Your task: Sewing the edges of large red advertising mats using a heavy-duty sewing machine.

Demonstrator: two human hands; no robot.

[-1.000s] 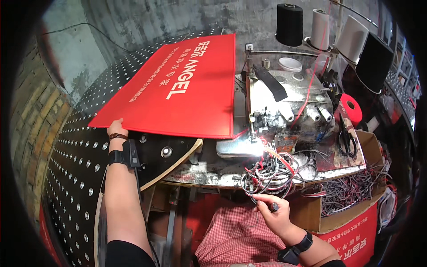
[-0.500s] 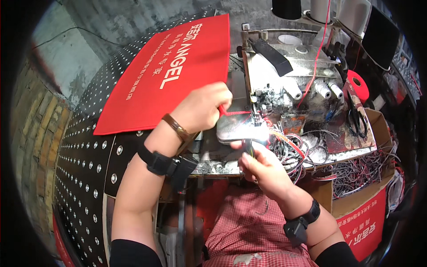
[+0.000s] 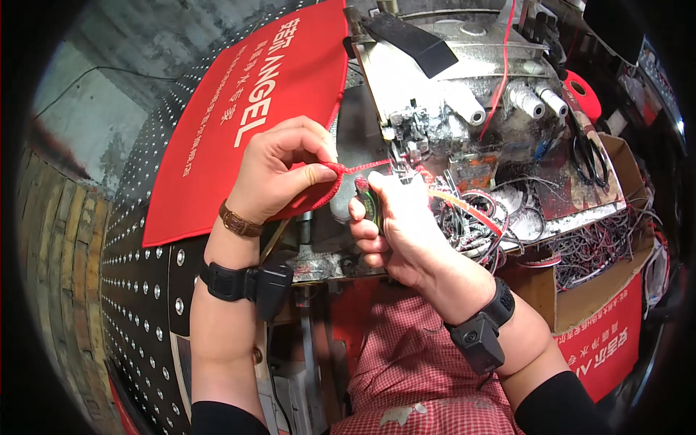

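A red fabric mat (image 3: 239, 116) with white print lies over the studded surface on the left. My left hand (image 3: 286, 174) pinches its near right corner between thumb and fingers. From that corner a thin red thread chain (image 3: 368, 167) runs taut to the needle area of an overlock sewing machine (image 3: 413, 141). Just below the chain, my right hand (image 3: 409, 232) is closed around small black-and-green thread snips (image 3: 371, 203). Their tip points up toward the chain; whether the blades touch it I cannot tell.
Tangled thread trimmings (image 3: 471, 221) lie right of the needle area, and more fill a cardboard box (image 3: 580, 312) at the table's edge. Black-handled scissors (image 3: 589, 156) and a red thread cone (image 3: 582, 94) are at the right. The black studded surface (image 3: 138, 290) stretches along the left.
My right hand has risen with the snips from the table's front edge to the thread chain. My left hand has shifted left and turned, showing the pinched corner. The whole view has tilted somewhat.
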